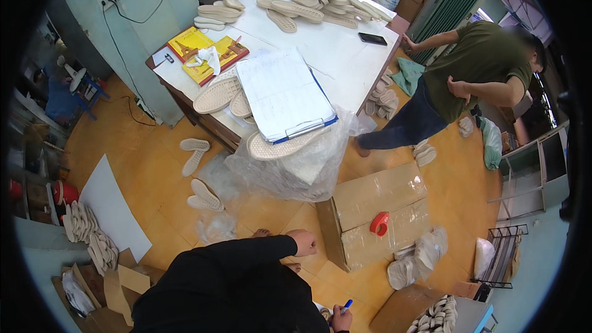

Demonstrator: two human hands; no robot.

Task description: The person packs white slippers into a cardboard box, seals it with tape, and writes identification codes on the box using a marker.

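Note:
My left hand (305,242) comes out of a black sleeve with its fingers curled into a fist and nothing visible in it. It is just left of a taped cardboard box (376,200) on the orange floor. A red tape dispenser (379,223) lies on top of the box. At the lower edge, my right hand (341,319) is closed around a blue pen (346,304). My bare feet (262,232) show beside the sleeve.
A white table (345,55) carries several beige shoe soles (320,1), a clipboard with paper (283,94), yellow books (206,49) and a black phone (372,38). A clear plastic bag (296,169) hangs off it. Another person in a green shirt (475,68) stands to the right. Loose soles (194,151) lie on the floor.

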